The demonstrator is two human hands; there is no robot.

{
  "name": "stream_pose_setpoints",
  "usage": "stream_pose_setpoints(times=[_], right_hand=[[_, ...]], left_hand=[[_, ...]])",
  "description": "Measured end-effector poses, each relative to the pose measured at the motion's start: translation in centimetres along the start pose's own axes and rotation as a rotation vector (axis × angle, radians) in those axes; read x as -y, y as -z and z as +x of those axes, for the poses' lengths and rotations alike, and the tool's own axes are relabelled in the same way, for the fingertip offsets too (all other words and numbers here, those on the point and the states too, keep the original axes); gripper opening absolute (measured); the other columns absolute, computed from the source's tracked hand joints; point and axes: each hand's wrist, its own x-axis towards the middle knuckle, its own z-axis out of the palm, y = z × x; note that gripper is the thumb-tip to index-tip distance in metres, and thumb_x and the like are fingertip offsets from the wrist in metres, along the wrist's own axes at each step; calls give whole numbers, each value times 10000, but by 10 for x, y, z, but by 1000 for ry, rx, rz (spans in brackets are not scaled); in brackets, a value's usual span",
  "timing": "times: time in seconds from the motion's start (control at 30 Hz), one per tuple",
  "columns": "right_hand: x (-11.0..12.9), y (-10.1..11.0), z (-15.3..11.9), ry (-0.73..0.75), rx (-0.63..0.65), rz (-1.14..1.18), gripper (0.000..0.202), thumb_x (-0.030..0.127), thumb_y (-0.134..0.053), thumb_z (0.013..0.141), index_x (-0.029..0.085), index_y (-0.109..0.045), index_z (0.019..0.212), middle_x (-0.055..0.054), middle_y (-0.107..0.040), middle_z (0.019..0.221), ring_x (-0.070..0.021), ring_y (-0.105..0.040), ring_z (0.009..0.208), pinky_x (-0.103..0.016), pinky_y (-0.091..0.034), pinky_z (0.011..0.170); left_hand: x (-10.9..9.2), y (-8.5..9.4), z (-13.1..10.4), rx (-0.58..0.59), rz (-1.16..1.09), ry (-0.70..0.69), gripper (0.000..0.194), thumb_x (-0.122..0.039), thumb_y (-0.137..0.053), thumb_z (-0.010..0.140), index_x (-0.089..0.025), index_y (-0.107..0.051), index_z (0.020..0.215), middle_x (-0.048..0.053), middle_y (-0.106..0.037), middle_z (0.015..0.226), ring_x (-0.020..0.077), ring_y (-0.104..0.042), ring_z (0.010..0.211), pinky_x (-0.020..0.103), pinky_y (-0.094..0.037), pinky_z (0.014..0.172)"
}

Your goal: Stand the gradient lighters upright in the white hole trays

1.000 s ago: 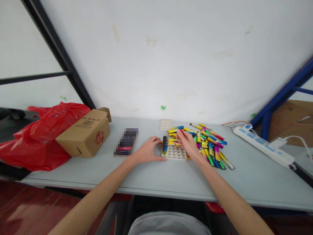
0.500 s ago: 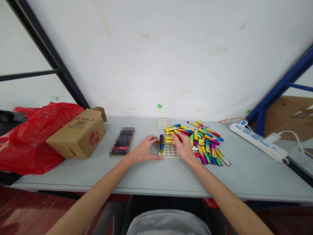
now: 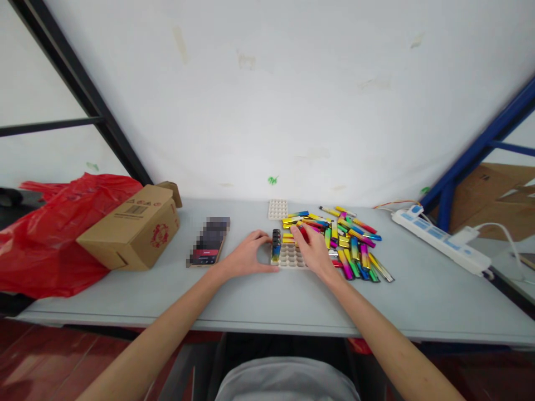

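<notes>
At the far left of the frame is a red bag (image 3: 62, 239). A box (image 3: 129, 234) sits against it, printed with a barcode, small symbols and a round red emblem; the smaller lettering is too small to read. Left of centre lies a phone (image 3: 215, 242), its screen largely pixelated, with a red bar whose writing is illegible.

At centre, the left hand (image 3: 248, 257) curves round the left end of a tray (image 3: 292, 257), thumb and fingers apart; whether they press on it, I cannot tell. In the tray's leftmost row, black-topped lighters (image 3: 276, 245) stand upright. A second tray (image 3: 277, 209) lies above. The right hand (image 3: 315, 248), over the first tray's right side, pinches a red lighter (image 3: 305, 232).

Right of centre spreads a pile of shiny coloured lighters, any labels unreadable. Farther right is a white power strip (image 3: 443, 239), then, at the right edge, cardboard (image 3: 480, 206) marked what looks like "7A".
</notes>
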Motion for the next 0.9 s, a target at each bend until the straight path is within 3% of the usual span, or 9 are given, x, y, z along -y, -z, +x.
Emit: stream_pose_setpoints(times=[0.17, 0.27, 0.4, 0.47, 0.63, 0.9], right_hand=[[7, 11, -4, 110, 164, 27, 304, 502, -438, 1056, 260, -570, 928, -30, -655, 826, -225, -618, 776, -337, -452, 710], [10, 18, -7, 280, 148, -67, 305, 486, -495, 1039, 242, -622, 908, -86, -661, 963, -259, -622, 945, -383, -475, 853], [13, 20, -9, 273, 242, -108, 423, 508, -499, 1046, 248, -576, 722, -34, -615, 723, -214, -570, 699, -354, -436, 690], [13, 18, -10, 236, 329, -61, 429, 515, -502, 1049, 247, -590, 726, -11, -629, 678, -191, -555, 625, -329, -400, 628], [5, 13, -11, 232, 402, -83, 429, 535, -526, 1040, 234, -623, 750, -9, -664, 691, -173, -568, 616, -293, -370, 603], [5, 6, -14, 408, 391, -259, 415, 576, -542, 1023, 233, -669, 828, -57, -698, 814, -207, -608, 721, -319, -419, 676]], left_hand=[[4, 4, 0, 26, -16, -7, 770, -618, -910, 650, -221, -678, 1268, 101, -624, 1296, 336, -613, 1232, 485, -485, 1145], [5, 9, 0, 76, -31, -22, 753, -579, -912, 676, -220, -678, 1295, 103, -617, 1321, 323, -603, 1260, 463, -471, 1161], [5, 12, 1, 91, -45, -31, 703, -552, -893, 726, -221, -685, 1311, 111, -619, 1332, 312, -594, 1283, 448, -449, 1180], [6, 11, 1, 82, -47, -29, 703, -557, -901, 713, -221, -698, 1296, 113, -628, 1322, 317, -599, 1277, 453, -454, 1173], [6, 9, 1, 66, -51, -22, 710, -579, -899, 703, -227, -702, 1288, 116, -633, 1320, 321, -609, 1255, 470, -466, 1153], [4, 9, 1, 62, -52, -35, 649, -517, -909, 696, -223, -714, 1241, 108, -642, 1298, 314, -619, 1236, 452, -482, 1135]])
